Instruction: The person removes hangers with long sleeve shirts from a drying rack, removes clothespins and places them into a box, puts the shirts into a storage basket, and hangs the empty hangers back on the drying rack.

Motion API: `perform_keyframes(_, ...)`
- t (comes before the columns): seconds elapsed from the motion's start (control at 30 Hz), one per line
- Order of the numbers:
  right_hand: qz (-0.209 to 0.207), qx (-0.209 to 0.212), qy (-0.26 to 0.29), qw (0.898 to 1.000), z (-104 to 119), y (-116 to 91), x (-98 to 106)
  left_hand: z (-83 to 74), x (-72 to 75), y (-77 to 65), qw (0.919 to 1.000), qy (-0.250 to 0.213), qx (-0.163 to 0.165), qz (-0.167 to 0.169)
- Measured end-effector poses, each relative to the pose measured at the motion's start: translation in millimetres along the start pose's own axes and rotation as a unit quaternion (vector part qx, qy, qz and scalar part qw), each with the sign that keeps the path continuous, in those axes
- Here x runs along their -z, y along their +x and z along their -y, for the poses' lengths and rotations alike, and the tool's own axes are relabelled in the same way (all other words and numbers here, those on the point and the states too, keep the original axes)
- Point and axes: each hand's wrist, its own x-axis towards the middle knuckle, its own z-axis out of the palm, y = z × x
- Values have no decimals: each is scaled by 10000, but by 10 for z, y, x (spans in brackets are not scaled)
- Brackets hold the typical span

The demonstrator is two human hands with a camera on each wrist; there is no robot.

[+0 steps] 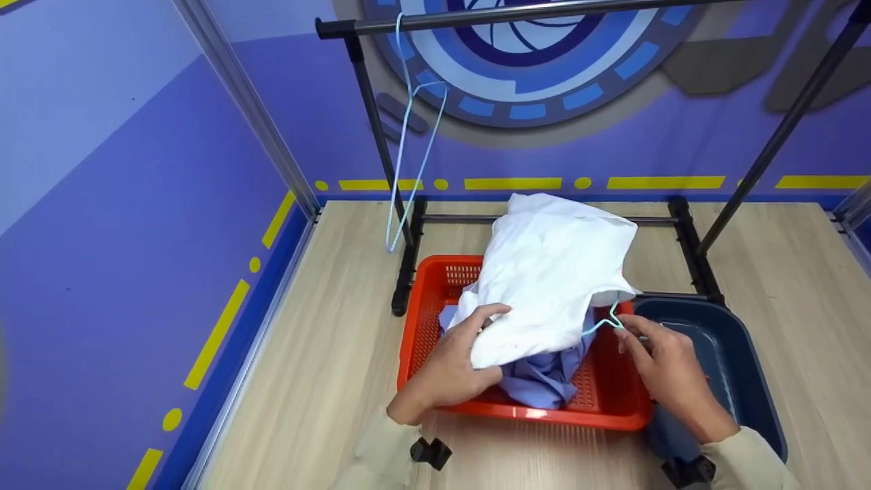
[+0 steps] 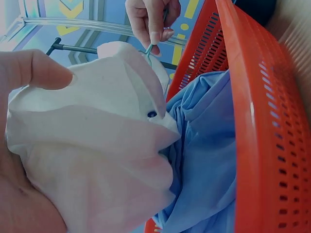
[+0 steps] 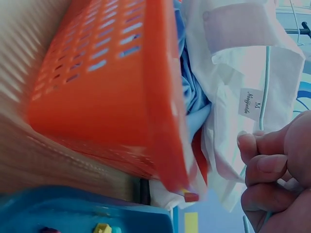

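Note:
A white shirt (image 1: 551, 265) lies over the red basket (image 1: 612, 418), its collar end toward the right. My left hand (image 1: 456, 361) grips the shirt's left side, with the thumb (image 2: 51, 70) on top of the cloth. A thin light-green hanger (image 1: 602, 325) is partly inside the shirt at the neck opening; the rest of it is hidden by cloth. With thumb and fingers my right hand (image 1: 670, 361) pinches this hanger near its hook. A size label (image 3: 251, 103) shows inside the collar. Blue clothing (image 1: 541, 381) lies in the basket beneath the shirt.
A black clothes rack (image 1: 503, 13) stands behind the basket, with one light-blue hanger (image 1: 397, 163) on its left end. Right of the basket sits a dark blue tub (image 1: 765, 381), with small coloured items (image 3: 102, 228) inside. A patterned wall (image 1: 136, 204) borders the left.

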Motion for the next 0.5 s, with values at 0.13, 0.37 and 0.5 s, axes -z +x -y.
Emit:
perform_keyframes(0.13,1,11,43,10000,-5,21,38,1,39,-2,9994,321,160,19)
perform_keyframes(0.37,190,-171,-33,9997,-21,61,101,27,107,-7,9968,732,271,179)
perform_keyframes(0.5,347,-266,-9,9990,-40,87,145,59,149,-6,9960,838,97,288)
